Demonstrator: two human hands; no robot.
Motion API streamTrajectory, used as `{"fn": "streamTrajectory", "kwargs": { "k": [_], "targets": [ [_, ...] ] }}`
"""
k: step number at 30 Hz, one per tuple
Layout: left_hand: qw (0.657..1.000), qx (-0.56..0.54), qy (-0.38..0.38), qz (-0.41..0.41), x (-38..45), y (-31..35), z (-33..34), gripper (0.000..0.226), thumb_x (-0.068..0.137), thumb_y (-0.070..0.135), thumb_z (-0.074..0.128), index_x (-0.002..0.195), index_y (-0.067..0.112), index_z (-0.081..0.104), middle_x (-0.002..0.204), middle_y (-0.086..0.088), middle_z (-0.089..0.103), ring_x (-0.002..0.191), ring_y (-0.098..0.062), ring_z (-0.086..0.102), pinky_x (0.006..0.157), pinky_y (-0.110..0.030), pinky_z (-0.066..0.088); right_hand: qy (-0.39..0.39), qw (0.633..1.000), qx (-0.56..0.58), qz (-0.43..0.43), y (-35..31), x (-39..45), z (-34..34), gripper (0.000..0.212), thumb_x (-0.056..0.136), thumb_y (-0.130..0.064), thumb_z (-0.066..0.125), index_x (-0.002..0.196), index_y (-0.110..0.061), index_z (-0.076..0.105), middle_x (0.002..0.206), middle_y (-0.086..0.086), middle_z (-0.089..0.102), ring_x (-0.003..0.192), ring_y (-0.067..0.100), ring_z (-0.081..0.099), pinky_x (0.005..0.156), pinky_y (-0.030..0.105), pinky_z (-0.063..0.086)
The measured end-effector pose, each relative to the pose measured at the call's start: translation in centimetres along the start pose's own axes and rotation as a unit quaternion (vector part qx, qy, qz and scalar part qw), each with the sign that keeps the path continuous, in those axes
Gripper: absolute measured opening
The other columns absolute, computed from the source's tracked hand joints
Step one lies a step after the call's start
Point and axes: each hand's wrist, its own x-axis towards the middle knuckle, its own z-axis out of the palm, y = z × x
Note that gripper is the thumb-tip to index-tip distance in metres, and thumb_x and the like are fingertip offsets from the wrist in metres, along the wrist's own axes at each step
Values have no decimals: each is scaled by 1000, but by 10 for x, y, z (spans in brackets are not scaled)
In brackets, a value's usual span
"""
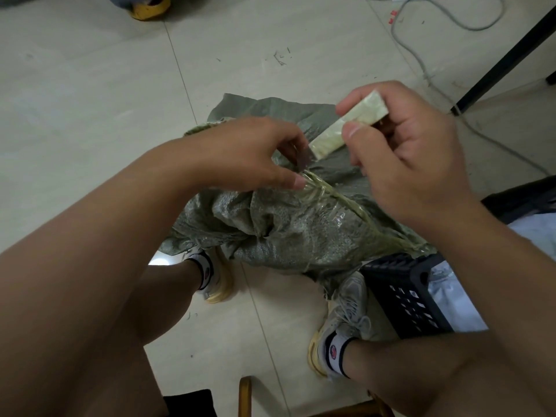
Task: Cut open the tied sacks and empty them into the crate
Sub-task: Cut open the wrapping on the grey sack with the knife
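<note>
Sack (288, 233): woven green-grey plastic, coarse weave, crumpled and slack; lay at frame centre on the pale tiled floor (90, 100), between the person's two shoes. Its gathered neck was bound with glossy yellowish tape (334, 197) twisted into a cord running diagonally toward lower right.

Left hand (252, 155): fingers curled, thumb and fingertips pinching the taped neck at centre frame.

Right hand (403, 152): in the upper right of centre, fingers and thumb gripped a cutter (349, 127), a flat rectangular handle wrapped in pale tape, with a short dull metal blade showing at its lower-left end, just above the tape cord beside the left fingers.

Crate (403, 296): black plastic, slotted lattice wall, at lower right touching the sack's edge; pale plastic-wrapped contents (451, 302) showed inside.

Shoes: grey mesh sneakers with yellowed soles, one (346, 308) beside the crate, one (216, 278) partly under the sack.

Grey cable (421, 55): looped on the floor, upper right.
</note>
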Motion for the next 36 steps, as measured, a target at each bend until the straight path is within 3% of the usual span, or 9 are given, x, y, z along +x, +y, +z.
{"fn": "streamTrajectory", "kwargs": {
  "k": [3, 9, 15, 20, 25, 29, 33, 36],
  "targets": [
    [1000, 21, 4, 5, 2, 0, 1, 40, 84, 48, 70, 119, 35, 58, 113, 22, 62, 76, 16, 50, 68, -18, 35, -34, 998, -41, -19, 4, -2, 3, 11, 99, -18, 50, 107, -21, 57, 67, 10, 59, 56, 24, 54, 52, 44, 44],
    [999, 22, 8, 24, 2, 1, 2, 44, 83, 46, 72, 123, 35, 57, 117, 22, 63, 70, 28, 47, 67, -13, 32, -124, 984, -128, -16, 13, -2, 8, 13, 101, -19, 50, 110, -14, 58, 61, -2, 53, 60, 16, 51, 47, 26, 32],
    [1000, 14, 8, 14, 1, 0, 0, 43, 84, 43, 71, 124, 36, 57, 118, 23, 62, 67, 32, 43, 66, -15, 30, -50, 994, -98, -15, 11, 2, 2, 14, 100, -17, 50, 107, -11, 60, 57, -10, 43, 52, 4, 46, 48, 13, 28],
    [999, 33, 11, 17, 2, 0, 2, 48, 84, 44, 72, 128, 35, 54, 125, 21, 60, 70, 34, 41, 68, -10, 29, -143, 979, -146, 0, 15, 1, 6, 12, 101, -18, 50, 106, -12, 59, 57, -6, 47, 55, 9, 48, 48, 22, 31],
    [999, 20, 27, 8, 1, -1, 0, 53, 83, 44, 72, 131, 34, 54, 126, 19, 60, 70, 31, 44, 68, -9, 30, -63, 992, -107, -15, 11, 1, 1, 12, 99, -16, 50, 104, -12, 60, 57, -9, 46, 52, 6, 46, 46, 19, 29],
    [999, 29, 26, 8, 0, -1, 1, 56, 82, 43, 74, 133, 34, 52, 130, 19, 59, 86, 14, 51, 76, -13, 33, -103, 985, -138, -9, 13, 1, 3, 11, 99, -16, 50, 104, -12, 59, 54, -8, 44, 52, 8, 48, 45, 19, 29],
    [999, 36, 18, 8, 1, -1, 3, 56, 84, 41, 73, 135, 35, 49, 132, 20, 57, 70, 32, 42, 68, -10, 29, -139, 977, -163, -7, 16, 1, 4, 13, 100, -18, 50, 106, -11, 59, 57, -6, 48, 57, 10, 49, 49, 23, 32],
    [999, 34, 24, -2, 3, -2, 2, 60, 85, 40, 72, 139, 36, 46, 135, 19, 55, 67, 25, 43, 67, -9, 28, -78, 988, -135, -14, 13, 2, -2, 13, 99, -17, 51, 106, -12, 60, 62, -4, 54, 57, 14, 50, 46, 27, 34]
  ]
}}
